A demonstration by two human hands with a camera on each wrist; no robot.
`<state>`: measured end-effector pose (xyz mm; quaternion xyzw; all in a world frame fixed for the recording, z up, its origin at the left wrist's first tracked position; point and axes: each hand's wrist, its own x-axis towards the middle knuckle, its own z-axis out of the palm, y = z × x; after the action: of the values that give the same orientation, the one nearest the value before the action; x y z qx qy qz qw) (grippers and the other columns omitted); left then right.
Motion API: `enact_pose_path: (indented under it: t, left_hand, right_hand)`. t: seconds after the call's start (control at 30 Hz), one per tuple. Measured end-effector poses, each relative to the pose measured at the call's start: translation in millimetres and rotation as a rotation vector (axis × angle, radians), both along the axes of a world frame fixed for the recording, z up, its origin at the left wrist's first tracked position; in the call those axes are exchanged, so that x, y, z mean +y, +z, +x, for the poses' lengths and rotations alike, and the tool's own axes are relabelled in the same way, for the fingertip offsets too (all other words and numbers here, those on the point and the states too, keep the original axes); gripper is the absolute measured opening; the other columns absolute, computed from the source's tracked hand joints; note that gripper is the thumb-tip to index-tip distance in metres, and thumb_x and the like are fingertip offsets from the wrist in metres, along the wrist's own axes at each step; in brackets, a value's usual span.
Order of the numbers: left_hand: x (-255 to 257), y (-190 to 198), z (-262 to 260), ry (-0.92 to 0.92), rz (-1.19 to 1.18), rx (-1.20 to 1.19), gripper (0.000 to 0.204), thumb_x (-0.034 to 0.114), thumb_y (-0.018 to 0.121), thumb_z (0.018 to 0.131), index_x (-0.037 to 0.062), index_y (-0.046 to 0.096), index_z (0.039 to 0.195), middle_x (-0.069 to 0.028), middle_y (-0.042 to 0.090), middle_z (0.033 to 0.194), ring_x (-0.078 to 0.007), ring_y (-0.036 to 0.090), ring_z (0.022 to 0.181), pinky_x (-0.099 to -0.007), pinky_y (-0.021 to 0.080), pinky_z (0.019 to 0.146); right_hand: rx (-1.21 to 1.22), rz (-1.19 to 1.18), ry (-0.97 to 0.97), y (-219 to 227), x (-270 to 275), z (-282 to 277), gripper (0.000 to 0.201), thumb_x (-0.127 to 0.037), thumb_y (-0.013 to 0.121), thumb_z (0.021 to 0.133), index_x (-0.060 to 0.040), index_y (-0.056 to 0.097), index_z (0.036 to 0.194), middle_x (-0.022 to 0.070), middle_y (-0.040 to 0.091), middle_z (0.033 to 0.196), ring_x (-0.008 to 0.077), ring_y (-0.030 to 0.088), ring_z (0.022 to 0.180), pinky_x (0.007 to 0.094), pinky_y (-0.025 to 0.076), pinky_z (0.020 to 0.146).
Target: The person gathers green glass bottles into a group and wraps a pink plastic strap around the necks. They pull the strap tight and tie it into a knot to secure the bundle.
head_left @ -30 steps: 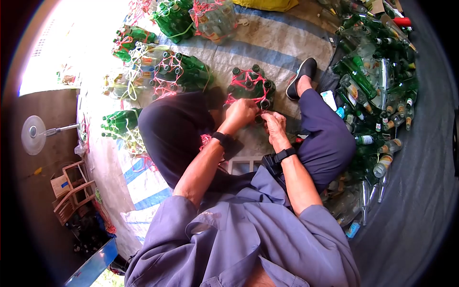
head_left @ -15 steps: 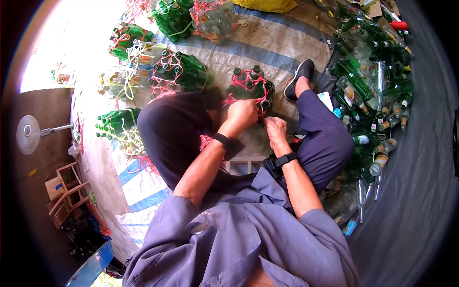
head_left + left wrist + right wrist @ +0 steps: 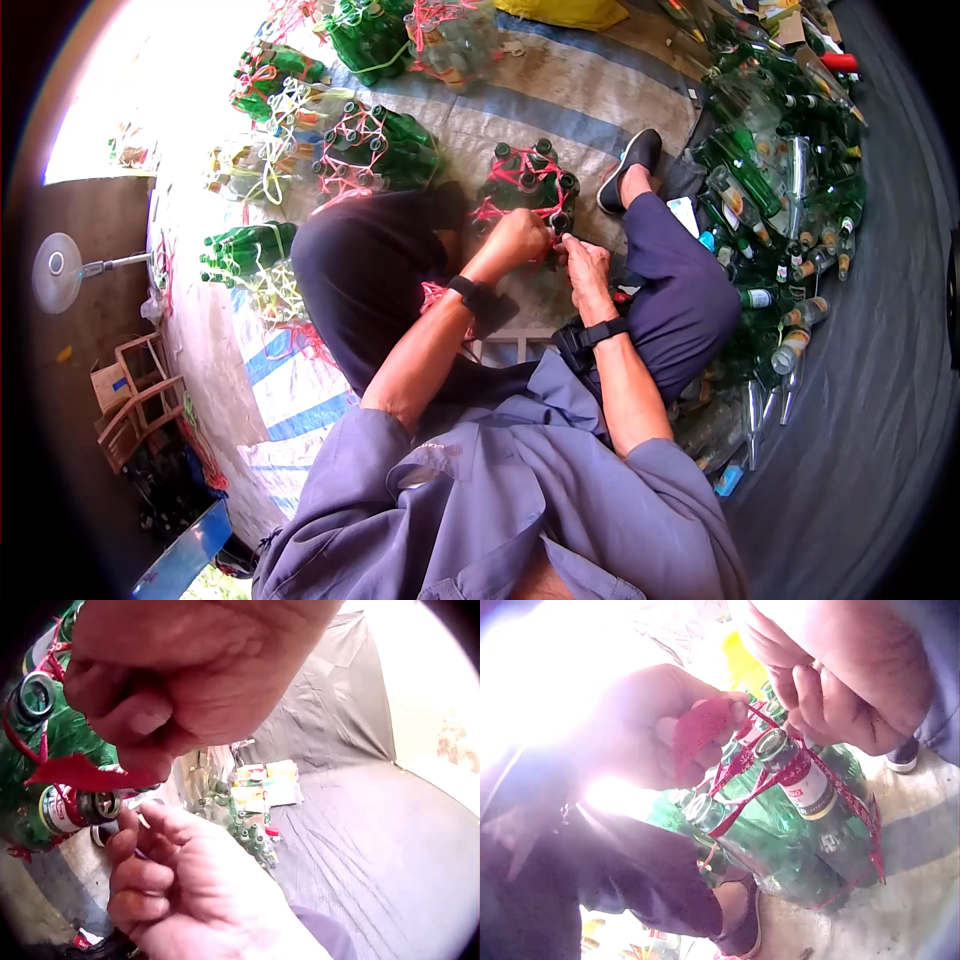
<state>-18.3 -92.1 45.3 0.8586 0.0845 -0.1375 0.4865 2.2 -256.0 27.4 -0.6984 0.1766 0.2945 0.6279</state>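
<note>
A bundle of green glass bottles [image 3: 532,190] stands on the floor between the legs, its necks laced with red strip. My left hand [image 3: 520,238] is at the near side of the bundle. It pinches a loose flat end of the red strip [image 3: 703,735] between thumb and fingers, as the right wrist view shows. Close by, my right hand [image 3: 587,268] has its thumb and fingertips pinched together at the strip beside the nearest bottle neck [image 3: 776,748]. In the left wrist view the right fingertips are right at a bottle mouth [image 3: 107,805].
More tied bottle bundles [image 3: 375,150] stand to the left and at the back. A heap of loose bottles [image 3: 765,220] lies along the right. A yellow sack [image 3: 565,12] is at the far edge. A fan [image 3: 58,268] and a small wooden chair [image 3: 145,400] are at the left.
My right hand drew slightly away from the left, down and to the right, then came back close beside it. My left hand stayed at the bundle, shifting slightly.
</note>
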Motion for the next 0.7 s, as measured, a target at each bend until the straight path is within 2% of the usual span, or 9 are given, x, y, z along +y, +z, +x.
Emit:
enact_pose_path:
  t: [0.03,0.07,0.13,0.27,0.33,0.47,0.53,0.6,0.7]
  left_hand:
    - [-2.2,1.0,-4.0,-0.072,-0.003,-0.141,0.024,0.015,0.061,0.086,-0.0017,0.069,0.070,-0.0156,0.068,0.063,-0.0265,0.068,0.057,-0.0384,0.054,0.056]
    - [-7.6,1.4,-4.9,0.124,-0.211,0.098,0.023,0.010,0.059,0.086,-0.0038,0.068,0.070,-0.0129,0.067,0.060,-0.0212,0.066,0.053,-0.0348,0.051,0.053]
    - [-12.3,9.0,-8.5,0.219,-0.377,0.202,0.024,0.011,0.059,0.087,-0.0054,0.067,0.072,-0.0115,0.067,0.061,-0.0188,0.064,0.053,-0.0347,0.051,0.052]
    - [-17.1,20.9,-15.6,0.250,-0.378,0.221,0.025,0.012,0.059,0.088,-0.0064,0.067,0.074,-0.0112,0.067,0.062,-0.0192,0.064,0.053,-0.0354,0.051,0.053]
    - [-22.3,13.2,-21.2,0.202,-0.400,0.145,0.024,0.015,0.061,0.090,-0.0021,0.066,0.074,-0.0063,0.064,0.062,-0.0106,0.058,0.055,-0.0302,0.046,0.053]
    - [-24.2,29.5,-25.9,0.067,-0.263,0.178,0.019,0.015,0.062,0.089,-0.0019,0.069,0.083,-0.0066,0.066,0.065,-0.0124,0.060,0.058,-0.0321,0.048,0.055]
    - [-23.0,21.0,-31.9,0.095,-0.267,0.184,0.022,0.016,0.064,0.089,-0.0041,0.069,0.085,-0.0069,0.066,0.064,-0.0138,0.061,0.059,-0.0323,0.049,0.056]
    - [-20.6,16.7,-39.7,0.303,-0.125,-0.017,0.025,0.019,0.065,0.090,-0.0044,0.067,0.083,-0.0070,0.064,0.063,-0.0126,0.059,0.058,-0.0315,0.048,0.055]
    - [-6.5,13.8,-50.4,0.501,-0.024,-0.007,0.027,0.022,0.067,0.090,-0.0038,0.065,0.080,-0.0088,0.061,0.062,-0.0121,0.057,0.058,-0.0332,0.047,0.055]
  right_hand:
    - [0.025,0.043,0.016,1.7,1.4,1.9,0.036,-0.040,0.074,0.086,-0.0052,0.072,0.079,-0.0038,0.054,0.060,0.0042,0.040,0.044,0.0229,0.027,0.041]
    - [0.025,0.046,0.021,5.6,2.2,5.2,0.036,-0.040,0.074,0.086,-0.0052,0.072,0.079,-0.0038,0.054,0.060,0.0042,0.040,0.044,0.0229,0.027,0.041]
    - [0.194,0.054,0.025,20.6,3.7,13.4,0.033,-0.038,0.075,0.085,-0.0058,0.071,0.080,-0.0050,0.054,0.060,0.0030,0.038,0.043,0.0222,0.024,0.039]
    - [0.251,0.136,0.171,11.8,-2.2,23.3,0.033,-0.037,0.079,0.082,-0.0071,0.067,0.075,-0.0053,0.053,0.059,0.0018,0.037,0.042,0.0210,0.023,0.039]
    - [0.269,0.108,0.175,10.0,0.2,26.4,0.031,-0.032,0.077,0.082,-0.0074,0.065,0.069,-0.0039,0.054,0.057,0.0035,0.040,0.041,0.0227,0.025,0.038]
    - [0.198,0.086,0.261,-2.2,0.1,27.4,0.027,-0.023,0.071,0.082,-0.0036,0.064,0.065,0.0014,0.054,0.054,0.0108,0.046,0.041,0.0292,0.031,0.037]
    - [0.163,0.086,0.308,-10.7,-2.3,27.7,0.024,-0.019,0.068,0.081,-0.0014,0.064,0.064,0.0042,0.055,0.053,0.0139,0.049,0.041,0.0321,0.034,0.037]
    - [-0.140,-0.051,0.401,-10.8,-1.4,25.2,0.026,-0.019,0.068,0.080,-0.0008,0.062,0.063,0.0081,0.055,0.052,0.0156,0.052,0.041,0.0328,0.036,0.036]
    - [-0.059,-0.103,0.316,4.5,1.1,23.7,0.026,-0.020,0.068,0.081,-0.0030,0.061,0.063,0.0068,0.053,0.052,0.0150,0.049,0.040,0.0310,0.033,0.035]
